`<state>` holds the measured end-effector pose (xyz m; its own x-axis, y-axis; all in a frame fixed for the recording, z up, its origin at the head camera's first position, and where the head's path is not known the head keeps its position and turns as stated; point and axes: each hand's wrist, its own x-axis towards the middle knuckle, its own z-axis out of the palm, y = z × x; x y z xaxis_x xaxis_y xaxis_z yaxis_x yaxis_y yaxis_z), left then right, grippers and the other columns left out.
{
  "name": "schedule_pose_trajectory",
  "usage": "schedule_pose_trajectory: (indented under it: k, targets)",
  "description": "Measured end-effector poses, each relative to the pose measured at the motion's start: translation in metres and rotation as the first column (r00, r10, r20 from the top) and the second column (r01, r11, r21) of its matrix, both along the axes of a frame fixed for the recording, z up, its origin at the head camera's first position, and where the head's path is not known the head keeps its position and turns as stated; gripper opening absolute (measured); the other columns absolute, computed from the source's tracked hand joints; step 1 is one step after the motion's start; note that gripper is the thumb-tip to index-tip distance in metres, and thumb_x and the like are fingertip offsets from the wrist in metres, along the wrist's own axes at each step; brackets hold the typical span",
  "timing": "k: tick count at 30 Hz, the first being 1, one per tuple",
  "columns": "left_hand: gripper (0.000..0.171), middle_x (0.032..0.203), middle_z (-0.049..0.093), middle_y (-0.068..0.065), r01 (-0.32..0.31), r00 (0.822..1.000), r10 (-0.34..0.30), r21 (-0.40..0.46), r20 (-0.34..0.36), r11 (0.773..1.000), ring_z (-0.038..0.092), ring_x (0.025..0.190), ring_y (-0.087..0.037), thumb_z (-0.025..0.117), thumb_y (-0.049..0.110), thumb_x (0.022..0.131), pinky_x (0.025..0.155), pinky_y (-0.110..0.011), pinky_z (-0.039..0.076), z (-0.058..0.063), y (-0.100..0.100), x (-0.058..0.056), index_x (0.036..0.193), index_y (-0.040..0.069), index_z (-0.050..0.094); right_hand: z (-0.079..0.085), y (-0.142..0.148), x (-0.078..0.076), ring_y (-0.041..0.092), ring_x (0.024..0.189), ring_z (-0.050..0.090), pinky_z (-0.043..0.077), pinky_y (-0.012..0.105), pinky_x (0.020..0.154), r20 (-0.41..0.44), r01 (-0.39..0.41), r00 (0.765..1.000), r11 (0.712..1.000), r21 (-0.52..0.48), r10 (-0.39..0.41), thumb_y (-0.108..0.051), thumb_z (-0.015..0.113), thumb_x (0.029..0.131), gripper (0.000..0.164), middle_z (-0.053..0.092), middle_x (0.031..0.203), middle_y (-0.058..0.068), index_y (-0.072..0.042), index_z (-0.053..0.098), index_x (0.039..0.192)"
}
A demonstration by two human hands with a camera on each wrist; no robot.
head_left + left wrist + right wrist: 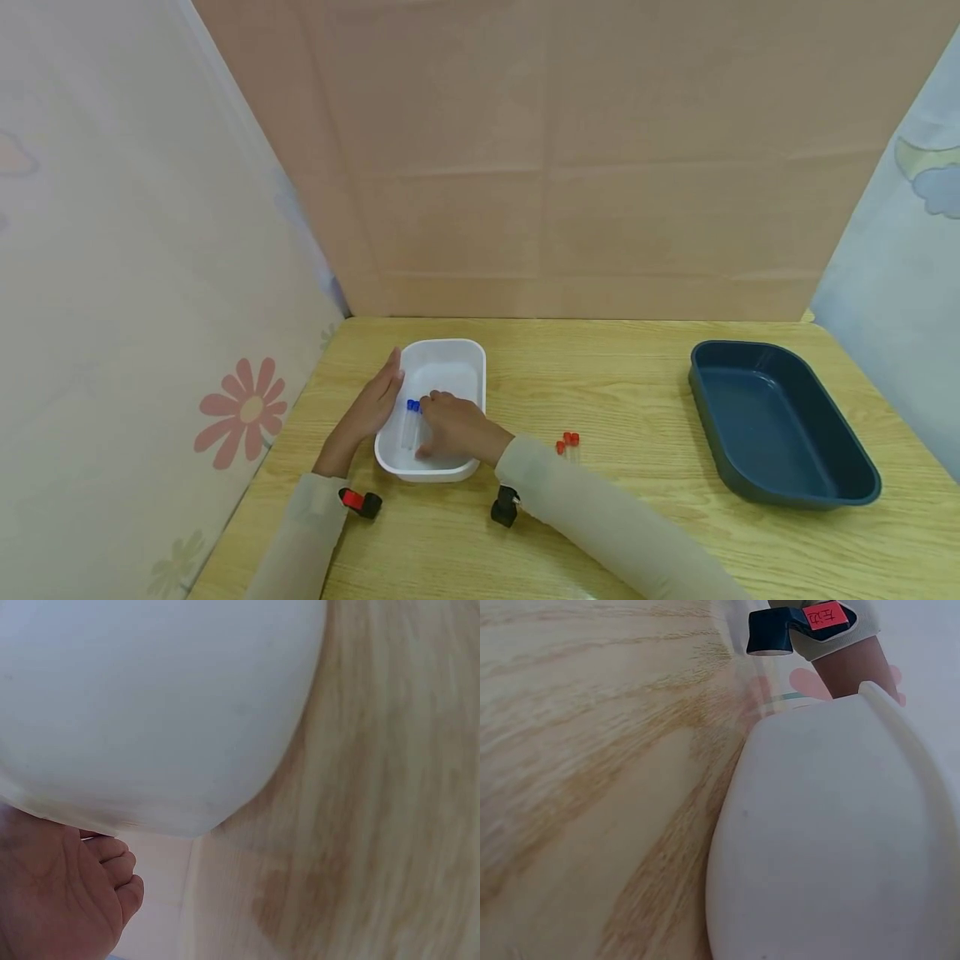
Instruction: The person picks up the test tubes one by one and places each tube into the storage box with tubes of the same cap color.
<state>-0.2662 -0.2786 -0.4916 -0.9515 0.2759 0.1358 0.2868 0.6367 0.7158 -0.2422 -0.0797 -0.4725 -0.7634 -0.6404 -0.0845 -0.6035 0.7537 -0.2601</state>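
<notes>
A white plastic tray is placed on the wood-grain table, between the two hands. By the left hand, its left side is touched from outside; the fingers are laid out fairly straight along the wall and rim, not wrapped round it, so the tray is presumably being steadied against shifting. In the left wrist view, the palm is seen turned towards the tray's outer wall.

The right hand is lowered into the tray from the right, with its back turned up and its fingers pointed down and inwards. Whether a tube is gripped by it cannot be told, since the fingertips are hidden by the hand itself; in the right wrist view, they are blocked by the tray's wall.

Within the tray, just beside the right hand, blue-capped test tubes are laid side by side, with their caps towards the far end. This shared direction probably lets them lie close together. A further bit of blue is partly covered by the hand, so no sure count can be given.

Red-capped test tubes are left outside, on the table, partly hidden by the right sleeve. A dark blue tray is set well apart, at the right.
</notes>
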Motion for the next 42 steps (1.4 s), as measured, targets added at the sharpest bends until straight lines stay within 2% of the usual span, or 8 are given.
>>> schedule_pose_trajectory:
  k: [12, 16, 20, 25, 34, 42]
  targets:
    - [0.062, 0.167, 0.007, -0.021, 0.006, 1.0, -0.006, 0.006, -0.01, 1.0, 0.009, 0.154, -0.039, 0.025, 0.035, 0.113, 0.124, -0.054, 0.01, 0.0, -0.001, 0.0, 0.161, 0.0, 0.007, -0.004, -0.003, -0.002, 0.021, 0.117, 0.059, 0.054, 0.038, 0.095, -0.012, 0.011, 1.0, 1.0, 0.014, -0.011, -0.057, 0.08, 0.082, 0.078, 0.06, 0.135, 0.01, -0.008, 0.057, 0.138]
    - [0.062, 0.167, 0.007, -0.023, 0.01, 1.0, -0.009, 0.016, -0.021, 1.0, 0.009, 0.154, -0.04, 0.026, 0.034, 0.114, 0.123, -0.056, 0.01, 0.0, 0.0, 0.0, 0.16, -0.004, 0.009, -0.003, -0.003, -0.002, 0.022, 0.122, 0.058, 0.053, 0.04, 0.098, -0.016, 0.012, 1.0, 1.0, 0.019, -0.012, -0.057, 0.079, 0.083, 0.079, 0.059, 0.138, 0.011, -0.008, 0.055, 0.141]
    - [0.063, 0.167, 0.008, -0.024, 0.013, 1.0, -0.012, 0.017, -0.026, 1.0, 0.009, 0.154, -0.04, 0.026, 0.034, 0.114, 0.123, -0.056, 0.01, 0.0, 0.0, 0.0, 0.159, -0.005, 0.009, -0.004, -0.003, -0.002, 0.02, 0.116, 0.059, 0.054, 0.038, 0.095, -0.025, 0.016, 1.0, 1.0, 0.019, -0.015, -0.057, 0.079, 0.083, 0.078, 0.06, 0.134, 0.009, -0.009, 0.056, 0.14]
    - [0.062, 0.167, 0.007, -0.021, 0.009, 1.0, -0.008, 0.012, -0.013, 1.0, 0.009, 0.154, -0.039, 0.026, 0.034, 0.114, 0.124, -0.054, 0.01, 0.0, 0.001, 0.001, 0.161, -0.001, 0.007, -0.003, -0.003, -0.001, 0.019, 0.11, 0.059, 0.054, 0.037, 0.092, -0.017, 0.02, 1.0, 1.0, 0.012, -0.02, -0.056, 0.079, 0.083, 0.076, 0.062, 0.129, 0.008, -0.009, 0.056, 0.139]
    - [0.062, 0.169, 0.005, -0.014, 0.003, 1.0, -0.003, 0.009, 0.006, 1.0, 0.007, 0.155, -0.035, 0.026, 0.036, 0.113, 0.124, -0.051, 0.01, -0.001, 0.0, 0.0, 0.162, 0.002, 0.007, -0.001, -0.001, -0.001, 0.024, 0.128, 0.056, 0.052, 0.041, 0.101, -0.003, 0.017, 1.0, 1.0, -0.022, -0.017, -0.054, 0.079, 0.084, 0.081, 0.057, 0.142, 0.012, -0.007, 0.052, 0.145]
    - [0.061, 0.168, 0.005, -0.019, 0.022, 1.0, -0.022, 0.016, -0.01, 1.0, 0.007, 0.154, -0.037, 0.027, 0.033, 0.114, 0.124, -0.054, 0.01, -0.001, -0.001, 0.0, 0.161, 0.0, 0.006, 0.009, 0.001, 0.003, 0.025, 0.135, 0.053, 0.052, 0.043, 0.101, 0.001, -0.007, 1.0, 0.997, -0.077, 0.007, -0.05, 0.078, 0.087, 0.077, 0.054, 0.147, 0.012, -0.01, 0.052, 0.147]
